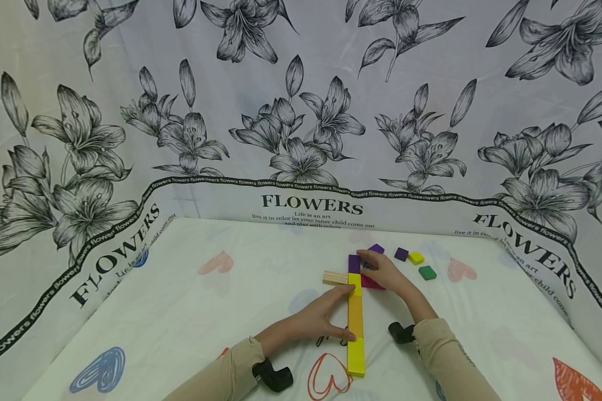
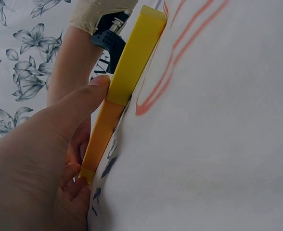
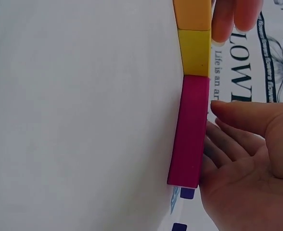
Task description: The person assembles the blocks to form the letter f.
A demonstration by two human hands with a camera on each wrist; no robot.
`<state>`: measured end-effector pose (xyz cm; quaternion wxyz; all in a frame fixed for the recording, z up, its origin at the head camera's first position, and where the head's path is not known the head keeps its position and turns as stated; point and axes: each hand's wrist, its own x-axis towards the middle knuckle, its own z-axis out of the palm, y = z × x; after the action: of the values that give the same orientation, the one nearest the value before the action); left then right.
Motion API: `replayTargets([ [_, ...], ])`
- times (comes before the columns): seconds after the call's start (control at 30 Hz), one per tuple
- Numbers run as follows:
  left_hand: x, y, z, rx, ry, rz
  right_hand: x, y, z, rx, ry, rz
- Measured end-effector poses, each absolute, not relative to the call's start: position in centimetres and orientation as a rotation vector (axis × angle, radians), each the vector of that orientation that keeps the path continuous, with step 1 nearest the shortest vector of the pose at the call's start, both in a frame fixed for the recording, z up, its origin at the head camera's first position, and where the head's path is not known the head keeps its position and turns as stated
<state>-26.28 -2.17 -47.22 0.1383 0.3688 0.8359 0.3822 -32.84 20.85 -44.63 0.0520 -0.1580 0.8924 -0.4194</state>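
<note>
A straight row of blocks runs away from me: a yellow block (image 1: 355, 357) nearest, an orange block (image 1: 355, 316), another yellow block (image 1: 354, 282) and a purple block (image 1: 354, 263) at the far end. My left hand (image 1: 313, 318) spans the orange block from the left, thumb tip at the near yellow block's edge, fingertips at the farther yellow one. A magenta block (image 3: 190, 132) joins the row's right side at the farther yellow block. Over it, my right hand (image 1: 383, 271) is spread loosely, fingertips beside the purple block and thumb (image 3: 235, 113) just off the magenta edge.
Tan wooden sticks (image 1: 334, 277) lie against the row's left side. Beyond the right hand are a purple block (image 1: 377, 248), a small dark purple block (image 1: 401, 254), a yellow block (image 1: 416, 257) and a green block (image 1: 427, 272). A flower-printed curtain (image 1: 301, 122) surrounds the table.
</note>
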Motion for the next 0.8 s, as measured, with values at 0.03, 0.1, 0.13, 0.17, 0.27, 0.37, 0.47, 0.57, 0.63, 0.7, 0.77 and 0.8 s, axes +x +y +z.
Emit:
replayTargets([
  [0.03, -26.3, -2.2, -47.2, 1.065, 2.419, 1.103, -32.8, 20.8, -44.7, -0.486, 2.718, -1.278],
  [0.1, -26.3, -2.2, -47.2, 1.064, 2.420, 1.099, -32.8, 20.8, -44.7, -0.515, 2.729, -1.271],
  [0.13, -26.3, -2.2, -47.3, 1.064, 2.421, 1.097, -32.8, 20.8, -44.7, -0.517, 2.731, -1.274],
  [0.17, -26.3, -2.2, -47.3, 1.062, 2.421, 1.100, -32.9, 20.7, -44.7, -0.511, 2.729, -1.283],
  [0.27, -26.4, -2.2, -47.3, 1.068, 2.419, 1.098, -32.8, 20.5, -44.6, -0.506, 2.747, -1.280],
  [0.37, -26.3, -2.2, -47.3, 1.080, 2.422, 1.100, -32.5, 20.1, -44.3, -0.480, 2.756, -1.299],
  [0.47, -26.3, -2.2, -47.2, 1.090, 2.429, 1.094, -32.2, 19.6, -43.9, -0.498, 2.764, -1.288],
  [0.57, -26.3, -2.2, -47.2, 1.086, 2.428, 1.094, -31.9, 19.1, -43.6, -0.552, 2.762, -1.239],
  [0.63, -26.3, -2.3, -47.1, 1.082, 2.420, 1.098, -31.8, 18.8, -43.5, -0.577, 2.757, -1.203],
  [0.7, -26.3, -2.3, -47.1, 1.083, 2.412, 1.104, -31.8, 18.6, -43.6, -0.579, 2.753, -1.178],
  [0.77, -26.3, -2.3, -47.0, 1.088, 2.402, 1.110, -31.8, 18.5, -43.6, -0.569, 2.754, -1.154],
  [0.8, -26.3, -2.3, -47.0, 1.092, 2.398, 1.112, -31.8, 18.4, -43.7, -0.575, 2.762, -1.134],
])
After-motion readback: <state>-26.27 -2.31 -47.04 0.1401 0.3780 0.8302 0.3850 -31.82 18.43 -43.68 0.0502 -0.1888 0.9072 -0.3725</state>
